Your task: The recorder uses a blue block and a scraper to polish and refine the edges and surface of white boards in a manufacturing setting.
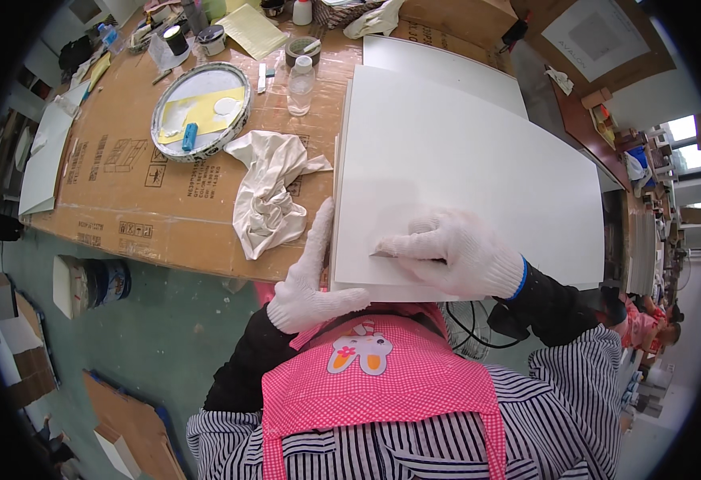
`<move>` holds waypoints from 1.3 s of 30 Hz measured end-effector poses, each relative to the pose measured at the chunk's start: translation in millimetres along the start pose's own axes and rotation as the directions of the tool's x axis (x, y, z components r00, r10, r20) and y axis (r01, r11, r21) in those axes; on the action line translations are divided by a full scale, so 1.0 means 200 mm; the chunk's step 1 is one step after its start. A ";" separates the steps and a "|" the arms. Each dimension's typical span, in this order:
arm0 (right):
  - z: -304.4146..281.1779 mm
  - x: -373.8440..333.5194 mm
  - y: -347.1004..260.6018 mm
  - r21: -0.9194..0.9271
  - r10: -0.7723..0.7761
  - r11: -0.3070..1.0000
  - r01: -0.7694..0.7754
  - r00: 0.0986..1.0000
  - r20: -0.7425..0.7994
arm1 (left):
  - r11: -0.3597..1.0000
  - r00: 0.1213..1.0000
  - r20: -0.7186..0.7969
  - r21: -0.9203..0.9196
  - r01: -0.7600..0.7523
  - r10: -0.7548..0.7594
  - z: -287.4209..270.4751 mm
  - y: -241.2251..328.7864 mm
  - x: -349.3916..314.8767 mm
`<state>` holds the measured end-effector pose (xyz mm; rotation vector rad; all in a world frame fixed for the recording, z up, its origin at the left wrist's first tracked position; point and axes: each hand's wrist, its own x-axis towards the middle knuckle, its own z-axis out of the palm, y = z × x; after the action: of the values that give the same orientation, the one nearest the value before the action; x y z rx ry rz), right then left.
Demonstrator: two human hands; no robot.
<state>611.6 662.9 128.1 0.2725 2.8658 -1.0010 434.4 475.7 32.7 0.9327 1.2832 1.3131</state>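
Note:
A large white panel [478, 160] lies in front of me on top of another white panel [446, 68]. My right hand [462, 252], in a white knit glove, is closed over the near part of the top panel. From its fingertips juts the dark edge of a small thin blade [381, 254], which meets or nearly meets the white surface; most of it is hidden. My gloved left hand [310, 284] is open at the panel's near left corner. Its index finger stretches along the left edge, and the thumb reaches along the near edge.
A crumpled white cloth [270, 188] lies left of the panel on the cardboard-covered table [126, 188]. Beyond it are a round lid [158, 120] with a blue scraper [189, 136], a clear bottle [300, 86] and several jars. A bucket [98, 282] lies on the green floor.

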 end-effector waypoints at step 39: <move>-0.28 0.77 0.46 0.063 0.020 0.998 0.016 0.847 -0.531 | 0.959 0.996 -0.092 -0.281 -0.043 0.018 0.03 0.07 0.17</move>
<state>477.3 788.6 93.6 0.6560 3.3157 -1.1765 431.9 511.4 42.7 0.7020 1.1126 1.5304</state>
